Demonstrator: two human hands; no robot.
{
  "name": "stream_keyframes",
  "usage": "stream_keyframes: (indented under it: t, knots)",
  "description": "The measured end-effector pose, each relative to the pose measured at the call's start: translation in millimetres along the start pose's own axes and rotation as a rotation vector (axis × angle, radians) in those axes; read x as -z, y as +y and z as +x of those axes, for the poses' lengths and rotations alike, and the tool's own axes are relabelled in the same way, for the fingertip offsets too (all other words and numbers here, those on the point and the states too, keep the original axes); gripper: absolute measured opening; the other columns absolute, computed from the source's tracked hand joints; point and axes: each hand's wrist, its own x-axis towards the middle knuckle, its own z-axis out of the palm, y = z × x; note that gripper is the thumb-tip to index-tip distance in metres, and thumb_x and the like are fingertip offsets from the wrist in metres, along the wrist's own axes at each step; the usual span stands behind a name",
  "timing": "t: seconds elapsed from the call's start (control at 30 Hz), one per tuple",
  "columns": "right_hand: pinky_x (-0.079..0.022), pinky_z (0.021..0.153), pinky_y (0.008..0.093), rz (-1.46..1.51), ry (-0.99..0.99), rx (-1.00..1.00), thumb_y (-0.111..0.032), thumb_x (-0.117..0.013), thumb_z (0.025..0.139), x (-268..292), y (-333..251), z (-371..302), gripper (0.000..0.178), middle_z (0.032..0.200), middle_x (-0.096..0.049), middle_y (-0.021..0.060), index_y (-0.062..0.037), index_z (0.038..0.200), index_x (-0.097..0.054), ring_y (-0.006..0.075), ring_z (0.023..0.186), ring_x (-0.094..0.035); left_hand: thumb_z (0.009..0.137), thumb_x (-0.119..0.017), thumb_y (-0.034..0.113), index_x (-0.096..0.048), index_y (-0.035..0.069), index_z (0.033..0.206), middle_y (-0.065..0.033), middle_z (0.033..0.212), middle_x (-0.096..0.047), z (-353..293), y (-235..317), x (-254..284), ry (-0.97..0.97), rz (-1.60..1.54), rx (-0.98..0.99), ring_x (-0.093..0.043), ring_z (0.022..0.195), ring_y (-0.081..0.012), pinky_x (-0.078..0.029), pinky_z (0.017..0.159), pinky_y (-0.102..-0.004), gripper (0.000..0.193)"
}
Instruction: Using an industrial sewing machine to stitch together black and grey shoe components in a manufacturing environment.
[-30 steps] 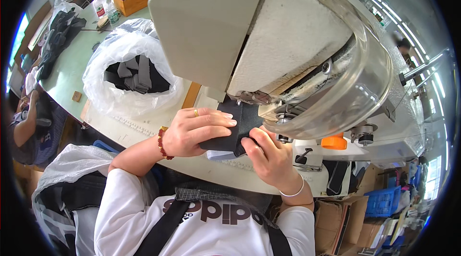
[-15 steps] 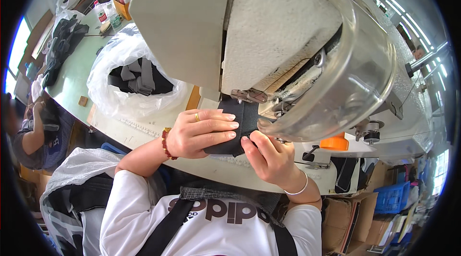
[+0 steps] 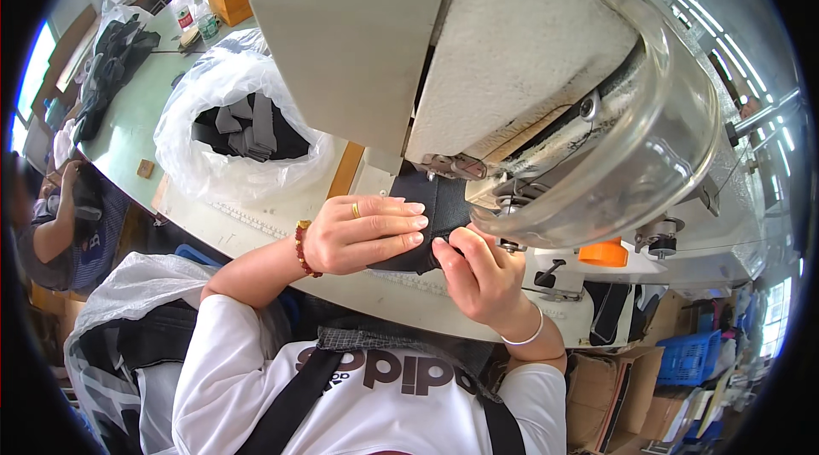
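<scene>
- Black fabric piece (image 3: 444, 208): it lay on the pale table (image 3: 367, 297) in front of the person, its far end running in beneath the head of the sewing machine (image 3: 350, 37). It looked matte and close-textured, near black all over. A straight line, a seam or a fold, ran lengthwise through the part that showed between the hands. Its near end looked layered and a little bunched, with a darker, uneven edge; the exact folding could not be made out.
- Left hand (image 3: 363, 235): its fingers were nearly straight and close together, resting flat on the left part of the fabric. The thumb was out of sight, so whether it gripped from below could not be told.
- Right hand (image 3: 485, 280): it was mostly closed, fingers curled, with the fabric's near right edge pinched at the fingertips.
- A clear curved guard (image 3: 674, 139) bulged from the machine, above and to the right of the right hand, and an orange part (image 3: 604, 253) showed below it.
- Beyond the left hand, a white plastic bag (image 3: 247, 182) stood open, with dark grey strips (image 3: 252, 127) heaped inside.
- Farther off, a wooden box (image 3: 230, 7) stood near two bottles (image 3: 194, 18).
</scene>
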Motion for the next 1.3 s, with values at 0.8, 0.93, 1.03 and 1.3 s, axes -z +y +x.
stream_keyframes:
  t: [0.8, 0.93, 1.03, 1.3]
  knots:
    - [-0.045, 0.054, 0.0341, -0.032, 0.017, -0.045, -0.012, -0.079, 0.083, -10.1, -2.0, -11.1, 0.009, 0.066, -0.04, -0.0009, -0.0111, 0.08, -0.07, 0.0195, 0.059, -0.054, 0.081, -0.074, 0.006, -0.076, 0.001, 0.105, -0.0141, 0.113, -0.077, 2.9, 0.5, 7.4, -0.107, 0.012, 0.052, -0.075, 0.111, -0.0319, -0.061, 0.098, -0.0442, 0.025]
    - [-0.045, 0.054, 0.0342, -0.047, 0.024, -0.045, -0.012, -0.079, 0.083, -10.3, -2.3, -11.1, 0.011, 0.066, -0.038, -0.0011, -0.0116, 0.078, -0.069, 0.0193, 0.059, -0.053, 0.084, -0.076, 0.011, -0.076, 0.001, 0.107, -0.0151, 0.113, -0.077, -0.2, -11.0, 1.2, -0.054, -0.064, 0.065, -0.075, 0.111, -0.0325, -0.061, 0.097, -0.0447, 0.025]
    - [-0.044, 0.054, 0.0343, -0.038, 0.048, -0.03, -0.012, -0.079, 0.082, -10.7, -2.1, -11.2, 0.013, 0.066, -0.039, -0.0008, -0.0117, 0.077, -0.068, 0.0197, 0.059, -0.053, 0.085, -0.077, 0.01, -0.075, 0.0, 0.108, -0.0163, 0.113, -0.077, -5.0, -10.7, -5.1, 0.016, -0.11, 0.102, -0.075, 0.109, -0.0342, -0.061, 0.097, -0.0455, 0.025]
    - [-0.044, 0.053, 0.0347, 0.036, 0.072, -0.042, -0.009, -0.08, 0.081, -11.2, -2.4, -10.0, 0.018, 0.066, -0.044, 0.0013, -0.0088, 0.072, -0.064, 0.0218, 0.059, -0.052, 0.078, -0.081, 0.002, -0.073, 0.0, 0.107, -0.0165, 0.113, -0.077, -3.5, -0.9, -1.6, 0.048, -0.16, 0.231, -0.075, 0.11, -0.0341, -0.061, 0.097, -0.0453, 0.03]
